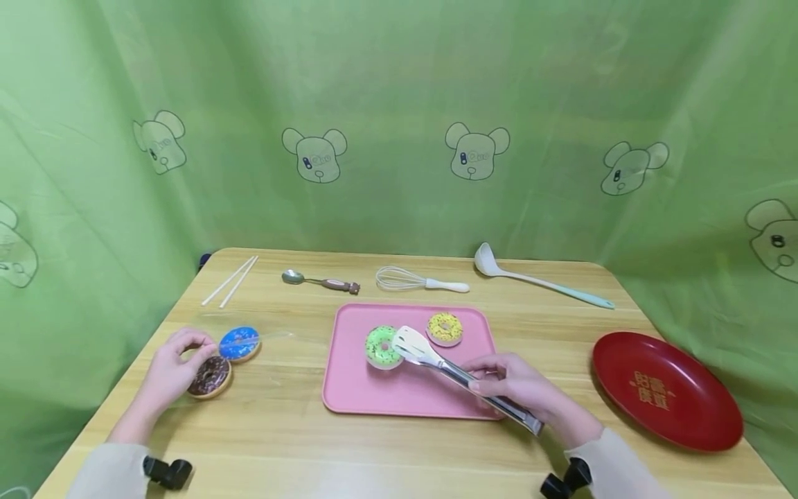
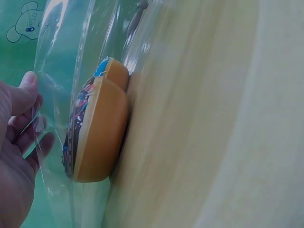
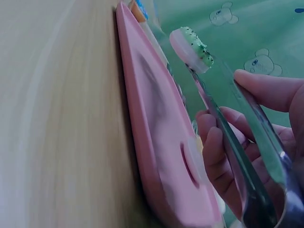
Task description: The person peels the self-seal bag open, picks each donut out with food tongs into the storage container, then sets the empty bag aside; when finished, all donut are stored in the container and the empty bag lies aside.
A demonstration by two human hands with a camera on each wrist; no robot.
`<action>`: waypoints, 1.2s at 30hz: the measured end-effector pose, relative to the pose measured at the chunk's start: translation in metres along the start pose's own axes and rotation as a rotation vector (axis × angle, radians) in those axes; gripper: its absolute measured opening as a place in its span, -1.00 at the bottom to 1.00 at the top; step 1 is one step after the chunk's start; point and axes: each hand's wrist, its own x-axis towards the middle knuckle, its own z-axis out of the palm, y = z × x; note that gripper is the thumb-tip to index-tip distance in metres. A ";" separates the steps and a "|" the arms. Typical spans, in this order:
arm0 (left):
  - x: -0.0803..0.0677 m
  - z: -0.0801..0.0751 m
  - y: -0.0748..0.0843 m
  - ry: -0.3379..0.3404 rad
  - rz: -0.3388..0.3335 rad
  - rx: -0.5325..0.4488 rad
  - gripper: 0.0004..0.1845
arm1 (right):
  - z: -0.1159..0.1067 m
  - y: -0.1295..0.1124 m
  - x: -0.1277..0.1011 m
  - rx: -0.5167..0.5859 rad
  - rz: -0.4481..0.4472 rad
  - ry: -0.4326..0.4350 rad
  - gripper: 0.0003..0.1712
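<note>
On the pink tray (image 1: 374, 395), the green doughnut (image 1: 382, 346) was gripped by tongs (image 1: 449, 367) clenched in the right hand (image 1: 517, 388). A clear bag (image 1: 268, 337) holding the blue doughnut (image 1: 240, 342) and chocolate doughnut (image 1: 210, 376) was pinched by the left hand (image 1: 171, 367). The green doughnut could be dropped if the squeeze were eased. A yellow doughnut (image 1: 445, 328) lay nearby on the tray; a whisk (image 1: 418, 281) and red plate (image 1: 667, 391) stood apart on the desk (image 1: 280, 430).

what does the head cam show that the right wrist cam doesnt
Only the head view shows the left hand holding a clear bag by the chocolate donut and blue donut, plus the red plate, whisk and ladle. Only the right wrist view shows the green donut lifted off the tray. Both show the right hand gripping tongs on the green donut over the pink tray.
</note>
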 end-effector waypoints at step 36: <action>-0.001 0.000 0.000 -0.011 -0.025 0.013 -0.94 | -0.046 0.031 -0.070 -0.214 0.065 0.160 -0.45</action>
